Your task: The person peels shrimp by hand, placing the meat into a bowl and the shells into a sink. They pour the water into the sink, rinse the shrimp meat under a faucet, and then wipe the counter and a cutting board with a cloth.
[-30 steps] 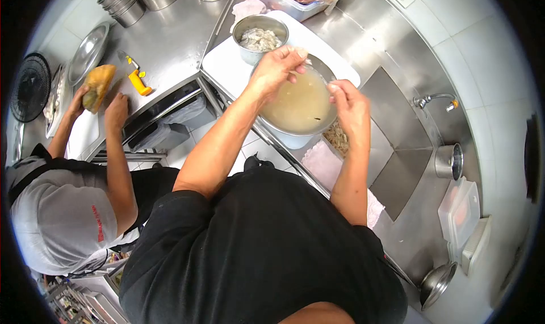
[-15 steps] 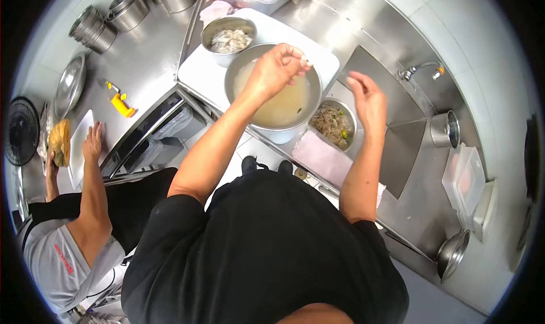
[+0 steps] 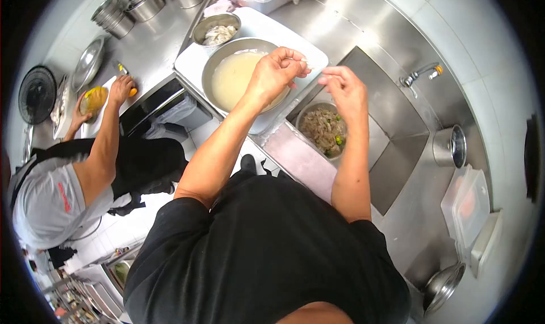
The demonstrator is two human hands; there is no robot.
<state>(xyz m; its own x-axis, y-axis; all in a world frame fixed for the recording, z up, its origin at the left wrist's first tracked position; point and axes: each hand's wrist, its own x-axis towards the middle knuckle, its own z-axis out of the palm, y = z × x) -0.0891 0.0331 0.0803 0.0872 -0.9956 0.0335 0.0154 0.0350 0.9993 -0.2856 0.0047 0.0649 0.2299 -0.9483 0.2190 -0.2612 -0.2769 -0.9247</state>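
My left hand is closed in a pinch on a small pale shrimp, above the right rim of a large metal bowl of cloudy liquid. Close by on the right, my right hand has its fingertips drawn together; whatever they hold is too small to make out. Pale peeled shrimp lie in a smaller metal bowl behind the large one. Below my right hand, a metal bowl in the sink contains greyish shrimp or shells with green bits.
Both bowls on the left stand on a white board. A pink cloth lies along the sink's front edge, and a tap juts from the wall. At left, a co-worker's hands are at a yellow-orange piece of produce and a yellow-handled knife.
My right hand has come left towards my left hand, its fingers closing together. The view has shifted. The co-worker's right hand has moved to the yellow-handled knife.
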